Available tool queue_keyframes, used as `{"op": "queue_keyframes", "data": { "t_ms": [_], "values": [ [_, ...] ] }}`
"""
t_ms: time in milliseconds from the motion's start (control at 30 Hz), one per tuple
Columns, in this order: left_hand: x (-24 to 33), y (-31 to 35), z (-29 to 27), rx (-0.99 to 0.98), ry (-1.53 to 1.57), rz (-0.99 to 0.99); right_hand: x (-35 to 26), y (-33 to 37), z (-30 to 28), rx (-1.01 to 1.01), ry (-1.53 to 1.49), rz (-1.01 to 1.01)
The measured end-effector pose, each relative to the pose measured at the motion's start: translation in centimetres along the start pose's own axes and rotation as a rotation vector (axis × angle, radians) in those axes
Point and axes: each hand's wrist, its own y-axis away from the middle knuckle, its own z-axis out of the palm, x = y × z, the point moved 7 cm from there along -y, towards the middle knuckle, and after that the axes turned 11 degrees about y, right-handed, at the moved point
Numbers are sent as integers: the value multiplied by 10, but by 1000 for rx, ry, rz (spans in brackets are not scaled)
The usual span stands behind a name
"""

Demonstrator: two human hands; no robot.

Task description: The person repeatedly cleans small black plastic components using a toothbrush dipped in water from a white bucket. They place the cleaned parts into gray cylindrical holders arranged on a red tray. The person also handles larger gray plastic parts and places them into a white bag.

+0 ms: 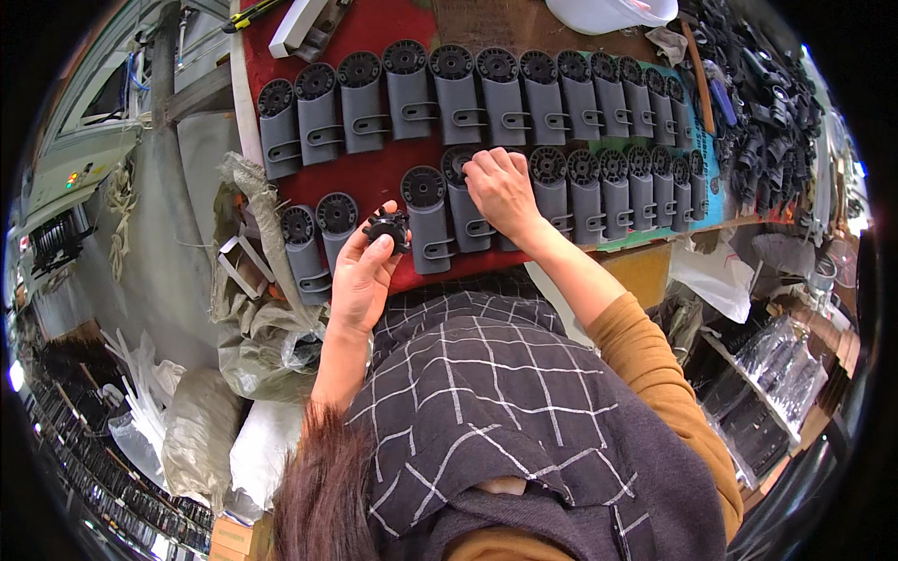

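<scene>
Two rows of dark grey plastic housings (460, 98) lie on the red-covered table, each with a round black end at the far side and a small looped clip near its lower edge. My left hand (363, 271), in front of the near row, is closed around small black round plastic parts (387, 230). Over the near row, my right hand (503, 192) has its fingers pinched together at the round end of one grey housing (464, 192). What sits between those fingertips is hidden. Just left of it lies another housing (427, 220).
A heap of black plastic parts (758, 112) covers the table's right end. At the far edge are a white bowl (608, 13), a white box-like strip (297, 26) and a yellow-black cutter (251, 14). Plastic-wrapped bags (201, 430) stand on the floor at left.
</scene>
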Motion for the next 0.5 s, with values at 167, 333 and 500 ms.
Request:
{"op": "queue_keyframes", "data": {
  "t_ms": [167, 333, 500],
  "values": [
    [16, -11, -11, 12, -20, -8, -3, 10, 5, -116, 34, 21],
    [19, -23, -2, -27, -48, 4, -14, 14, 3, -258, 214, -47],
    [-2, -31, 25, -95, -77, -63, -14, 2, -40, -70, -563, 261]
  ]
}}
